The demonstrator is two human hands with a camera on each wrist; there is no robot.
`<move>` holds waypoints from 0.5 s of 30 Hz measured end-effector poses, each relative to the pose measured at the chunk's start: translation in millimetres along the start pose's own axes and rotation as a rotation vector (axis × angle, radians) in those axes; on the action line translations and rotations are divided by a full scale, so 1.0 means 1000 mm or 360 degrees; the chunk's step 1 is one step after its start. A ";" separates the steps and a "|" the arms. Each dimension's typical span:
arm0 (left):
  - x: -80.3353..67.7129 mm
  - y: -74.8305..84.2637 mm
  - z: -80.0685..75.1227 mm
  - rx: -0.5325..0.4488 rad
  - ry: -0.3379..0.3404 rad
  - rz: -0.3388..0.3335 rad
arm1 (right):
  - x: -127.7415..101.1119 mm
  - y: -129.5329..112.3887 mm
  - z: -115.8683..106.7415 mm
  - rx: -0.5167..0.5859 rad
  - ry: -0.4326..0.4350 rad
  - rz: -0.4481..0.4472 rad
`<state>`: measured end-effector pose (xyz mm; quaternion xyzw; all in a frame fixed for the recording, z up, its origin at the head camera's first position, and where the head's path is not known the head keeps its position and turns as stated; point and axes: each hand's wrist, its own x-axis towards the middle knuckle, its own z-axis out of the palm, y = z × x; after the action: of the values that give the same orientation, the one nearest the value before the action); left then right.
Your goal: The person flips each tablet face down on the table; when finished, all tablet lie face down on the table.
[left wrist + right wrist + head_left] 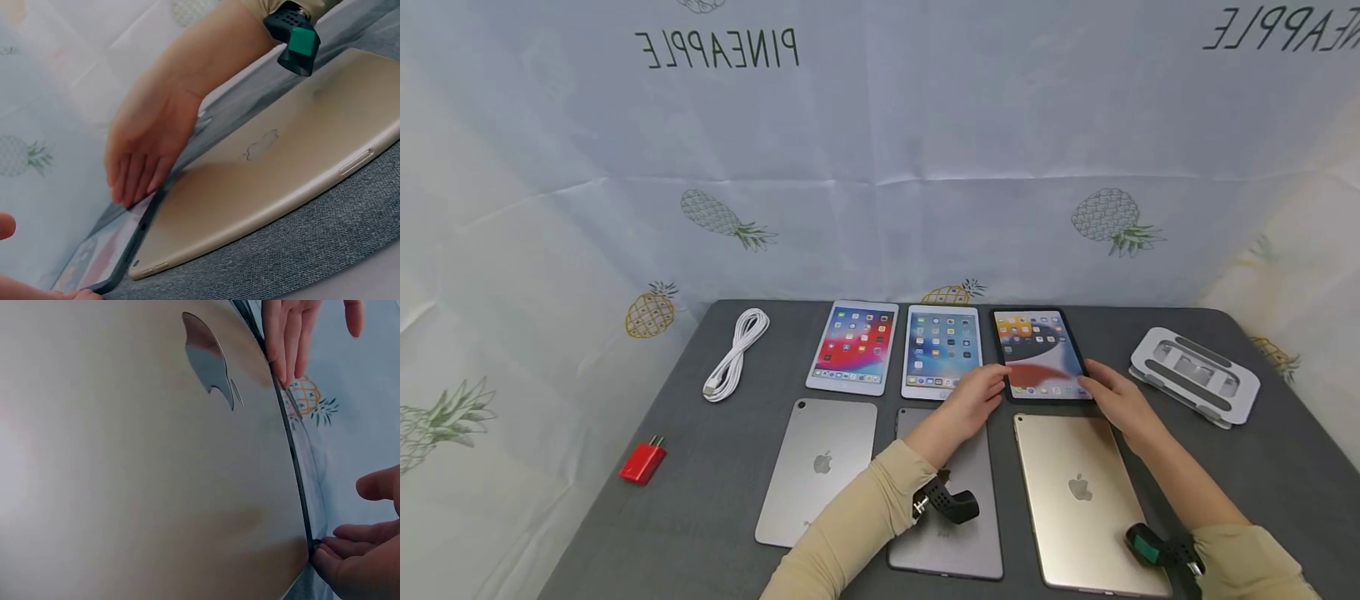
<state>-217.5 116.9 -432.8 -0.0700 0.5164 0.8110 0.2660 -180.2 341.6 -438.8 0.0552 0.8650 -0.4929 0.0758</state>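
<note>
At the back right of the table lies a black-framed tablet (pixel 1045 354) with its lit screen facing up. My left hand (pixel 976 393) touches its lower left edge, and my right hand (pixel 1123 404) touches its lower right edge. In the left wrist view the fingers (pixel 140 172) of the right hand are straight along the tablet's rim. The right wrist view shows the left hand's straight fingers (pixel 290 340) at the edge, with both thumbs held away. Nearest to me lies a gold tablet (pixel 1067 467), back up.
Two white-framed tablets with lit screens, left (pixel 853 348) and middle (pixel 942 350), share the back row. A silver tablet (pixel 820 458) and a grey tablet (pixel 955 542) lie back up in front. Around them are a white cable (pixel 736 354), red charger (pixel 643 461) and folded stand (pixel 1195 375).
</note>
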 end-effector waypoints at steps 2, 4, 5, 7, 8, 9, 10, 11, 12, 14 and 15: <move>0.001 0.001 -0.001 -0.0017 0.0003 -0.0020 | 0.001 0.000 0.000 0.0015 0.0000 -0.0003; 0.003 0.003 -0.002 -0.0021 0.0011 -0.0039 | 0.002 0.000 0.000 0.0023 0.0007 0.0001; 0.003 0.003 -0.002 -0.0013 0.0010 -0.0045 | 0.002 -0.001 0.000 0.0024 0.0007 0.0005; 0.004 0.005 -0.003 0.0015 0.0011 -0.0055 | 0.003 -0.001 -0.001 0.0027 0.0011 0.0016; 0.004 0.006 -0.003 0.0032 0.0013 -0.0060 | 0.003 -0.001 -0.002 0.0027 0.0011 0.0023; 0.004 0.006 -0.003 0.0049 0.0014 -0.0064 | 0.003 -0.002 -0.002 0.0023 0.0012 0.0028; 0.005 0.007 -0.003 0.0064 0.0019 -0.0065 | 0.003 -0.002 -0.003 0.0015 0.0013 0.0034; 0.005 0.007 -0.003 0.0076 0.0025 -0.0068 | 0.003 -0.002 -0.003 0.0012 0.0012 0.0038; 0.005 0.007 -0.003 0.0086 0.0031 -0.0067 | 0.003 -0.003 -0.003 0.0005 0.0014 0.0042; 0.006 0.007 -0.002 0.0092 0.0038 -0.0047 | 0.004 -0.003 -0.004 -0.0004 0.0014 0.0050; 0.006 0.007 -0.001 0.0098 0.0033 -0.0023 | 0.004 -0.004 -0.003 -0.0004 0.0015 0.0052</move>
<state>-226.0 115.6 -430.6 -0.0739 0.5432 0.7920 0.2686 -185.3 342.7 -434.8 0.0717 0.8649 -0.4903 0.0800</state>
